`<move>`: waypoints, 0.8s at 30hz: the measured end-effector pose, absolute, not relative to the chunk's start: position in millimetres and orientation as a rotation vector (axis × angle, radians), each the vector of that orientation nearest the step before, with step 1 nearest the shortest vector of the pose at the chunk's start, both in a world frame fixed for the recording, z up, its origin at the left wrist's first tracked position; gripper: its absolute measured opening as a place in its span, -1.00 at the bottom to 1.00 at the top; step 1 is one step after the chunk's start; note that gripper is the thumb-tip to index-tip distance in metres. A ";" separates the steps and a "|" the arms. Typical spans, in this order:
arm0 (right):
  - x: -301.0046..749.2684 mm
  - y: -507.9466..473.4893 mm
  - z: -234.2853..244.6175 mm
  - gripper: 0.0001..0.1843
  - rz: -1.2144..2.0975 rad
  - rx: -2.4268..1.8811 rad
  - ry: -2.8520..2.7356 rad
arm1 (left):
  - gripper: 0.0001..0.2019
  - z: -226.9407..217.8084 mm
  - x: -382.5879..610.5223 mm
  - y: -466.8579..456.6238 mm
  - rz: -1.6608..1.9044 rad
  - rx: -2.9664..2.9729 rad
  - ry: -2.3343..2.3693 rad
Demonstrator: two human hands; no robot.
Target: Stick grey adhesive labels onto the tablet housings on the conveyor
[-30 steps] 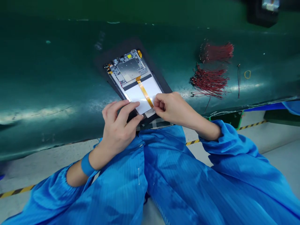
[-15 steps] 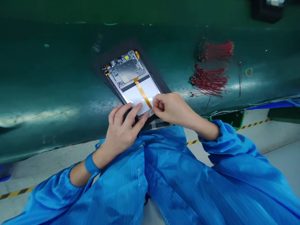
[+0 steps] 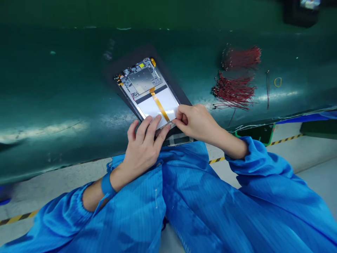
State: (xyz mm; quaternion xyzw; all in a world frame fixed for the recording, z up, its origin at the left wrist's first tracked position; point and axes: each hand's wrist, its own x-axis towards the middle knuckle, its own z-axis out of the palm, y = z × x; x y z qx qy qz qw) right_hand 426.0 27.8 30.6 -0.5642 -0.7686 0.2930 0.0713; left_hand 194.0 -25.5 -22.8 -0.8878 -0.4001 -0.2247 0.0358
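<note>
An opened tablet (image 3: 150, 93) lies back-up on a dark mat (image 3: 184, 96) on the green bench, showing a circuit board at its far end, a white panel and an orange flex ribbon (image 3: 159, 105) running down the middle. My left hand (image 3: 143, 146) lies with its fingers stretched flat on the tablet's near end. My right hand (image 3: 193, 121) is closed in a pinch at the near end of the ribbon, thumb and forefinger pressed together on it.
Two bundles of thin red wires (image 3: 234, 91) lie on the bench to the right, with a yellow rubber band (image 3: 277, 82) beyond them. A dark box (image 3: 300, 12) stands at the far right. My blue sleeves and lap fill the foreground.
My left hand has slid right and forward, its fingers flattening onto the tablet's near end. My right hand's pinch has stayed at the ribbon's end.
</note>
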 end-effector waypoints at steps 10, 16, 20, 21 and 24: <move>469.9 3.5 -18.5 -0.49 0.272 -1.207 -2.529 | -0.36 -39.2 197.4 -37.9 -0.705 -2.695 -1.335; 479.6 5.0 -17.1 -0.56 0.300 -1.234 -2.455 | -0.26 -35.6 187.7 -41.5 -0.727 -2.718 -1.390; 484.2 7.1 -23.5 -0.50 0.307 -1.064 -2.520 | -0.34 -29.2 186.1 -35.9 -0.660 -2.742 -1.344; 484.6 7.8 -25.5 -0.49 0.291 -1.023 -2.534 | -0.37 -27.0 186.0 -33.6 -0.628 -2.761 -1.302; 485.7 10.4 -30.5 -0.46 0.222 -0.961 -2.540 | -0.41 -20.9 182.0 -27.4 -0.524 -2.803 -1.153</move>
